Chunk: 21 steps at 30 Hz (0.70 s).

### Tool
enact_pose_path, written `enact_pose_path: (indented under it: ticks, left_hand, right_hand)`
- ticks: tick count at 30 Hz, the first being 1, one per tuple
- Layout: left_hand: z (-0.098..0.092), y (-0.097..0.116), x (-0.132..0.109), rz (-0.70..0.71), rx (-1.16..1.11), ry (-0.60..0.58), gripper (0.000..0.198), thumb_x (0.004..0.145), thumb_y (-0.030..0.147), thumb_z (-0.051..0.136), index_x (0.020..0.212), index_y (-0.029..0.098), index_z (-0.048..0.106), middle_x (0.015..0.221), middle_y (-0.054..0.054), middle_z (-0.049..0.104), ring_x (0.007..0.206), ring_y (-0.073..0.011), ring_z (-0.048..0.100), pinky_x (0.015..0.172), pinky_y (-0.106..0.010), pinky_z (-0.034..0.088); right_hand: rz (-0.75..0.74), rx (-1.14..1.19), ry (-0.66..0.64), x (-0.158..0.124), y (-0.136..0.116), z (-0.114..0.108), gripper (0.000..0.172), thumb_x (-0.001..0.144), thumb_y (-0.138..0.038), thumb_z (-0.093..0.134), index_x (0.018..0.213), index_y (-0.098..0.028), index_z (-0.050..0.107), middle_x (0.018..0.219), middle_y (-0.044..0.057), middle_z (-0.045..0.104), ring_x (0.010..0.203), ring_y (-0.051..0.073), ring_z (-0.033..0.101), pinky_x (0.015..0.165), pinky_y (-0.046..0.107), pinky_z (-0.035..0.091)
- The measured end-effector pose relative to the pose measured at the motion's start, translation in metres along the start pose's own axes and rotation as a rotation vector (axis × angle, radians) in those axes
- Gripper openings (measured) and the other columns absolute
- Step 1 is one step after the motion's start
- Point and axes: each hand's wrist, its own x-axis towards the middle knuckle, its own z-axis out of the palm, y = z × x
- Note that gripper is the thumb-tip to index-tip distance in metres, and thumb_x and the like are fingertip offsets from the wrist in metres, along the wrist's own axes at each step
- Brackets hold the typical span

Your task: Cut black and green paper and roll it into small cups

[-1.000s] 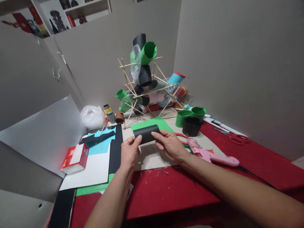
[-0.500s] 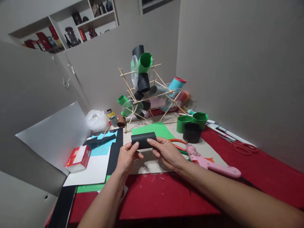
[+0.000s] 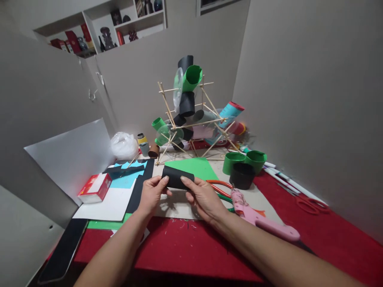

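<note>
Some fingertips of the left hand (image 3: pixel 152 194) and right hand (image 3: pixel 204 198) are hidden behind the black tube (image 3: pixel 178 178), which covers part of the green sheet (image 3: pixel 196 167). The bottom edge cuts off both forearms (image 3: pixel 112 244). Markings on the tissue pack (image 3: pixel 89 193) are too small to read.

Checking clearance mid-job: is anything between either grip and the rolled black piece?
Nothing visible: the left grip and the right grip both hold the rolled black piece directly. The green sheet lies beyond it and the pink glue gun off to the right, neither in between.
</note>
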Motion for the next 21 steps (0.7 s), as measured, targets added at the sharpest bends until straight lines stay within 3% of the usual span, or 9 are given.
enact_pose_path:
  ticks: [7, 11, 16, 21]
  left_hand:
    - [-0.0046, 0.0028, 0.0042, -0.051, 0.001, -0.064, 0.04, 0.068, 0.05, 0.078, 0.073, 0.012, 0.067, 0.058, 0.001, 0.061, 0.044, -0.0119, 0.06, 0.047, -0.021, 0.044]
    - [-0.0068, 0.0035, 0.0045, -0.006, 0.027, -0.043, 0.037, 0.069, 0.048, 0.079, 0.068, 0.012, 0.066, 0.055, 0.002, 0.059, 0.044, -0.0088, 0.057, 0.049, -0.019, 0.042]
    - [-0.0051, 0.0029, 0.001, 0.046, 0.06, 0.005, 0.036, 0.071, 0.046, 0.077, 0.064, 0.013, 0.065, 0.051, 0.004, 0.056, 0.042, -0.0059, 0.051, 0.047, -0.017, 0.035]
    - [-0.004, 0.0052, 0.0, 0.005, 0.08, -0.047, 0.037, 0.066, 0.047, 0.08, 0.07, 0.012, 0.068, 0.057, 0.001, 0.06, 0.041, -0.0091, 0.055, 0.043, -0.019, 0.034]
  right_hand:
    - [-0.024, -0.023, 0.006, 0.001, 0.0029, -0.0007, 0.044, 0.052, -0.047, 0.088, 0.071, -0.012, 0.068, 0.054, -0.004, 0.061, 0.03, 0.0, 0.037, 0.028, 0.012, 0.022]
    - [-0.028, -0.04, 0.003, 0.0003, 0.0035, 0.0002, 0.047, 0.051, -0.049, 0.088, 0.074, -0.013, 0.068, 0.053, -0.004, 0.061, 0.03, 0.002, 0.039, 0.027, 0.012, 0.022]
    - [-0.035, -0.073, 0.009, 0.0013, 0.0067, -0.0006, 0.044, 0.051, -0.048, 0.087, 0.069, -0.013, 0.067, 0.042, -0.008, 0.05, 0.029, 0.002, 0.036, 0.027, 0.012, 0.022]
    - [-0.037, -0.108, 0.004, 0.0016, 0.0088, -0.0016, 0.044, 0.052, -0.047, 0.087, 0.073, -0.013, 0.069, 0.052, -0.004, 0.06, 0.03, 0.001, 0.036, 0.027, 0.013, 0.022]
